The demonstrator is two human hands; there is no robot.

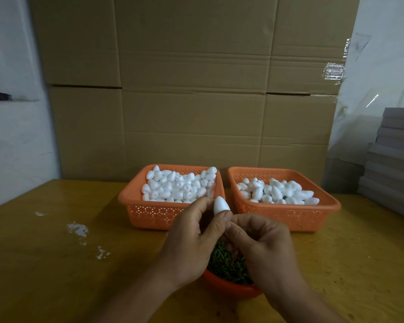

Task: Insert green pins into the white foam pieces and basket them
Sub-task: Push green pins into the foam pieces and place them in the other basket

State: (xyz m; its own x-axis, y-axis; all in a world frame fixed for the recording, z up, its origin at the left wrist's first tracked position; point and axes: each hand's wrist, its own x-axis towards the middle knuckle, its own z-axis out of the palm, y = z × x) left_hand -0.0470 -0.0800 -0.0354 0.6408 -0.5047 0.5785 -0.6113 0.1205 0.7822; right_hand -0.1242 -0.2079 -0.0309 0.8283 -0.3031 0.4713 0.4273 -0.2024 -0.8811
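**Foam piece held over the pin bowl**

From the head camera, your left hand (pixel 191 231) pinches a white foam piece (pixel 221 205) between thumb and fingers. Your right hand (pixel 264 243) curls at its base; whether it grips a pin is hidden. Below sit the bowl (pixel 229 286) of green pins (pixel 224 264) and, behind, two orange baskets (pixel 149 212) on the counter (pixel 56 264).

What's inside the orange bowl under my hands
The orange bowl holds a heap of green pins. The left hand and right hand cover much of the pile, so its far part and the bowl's bottom cannot be seen.
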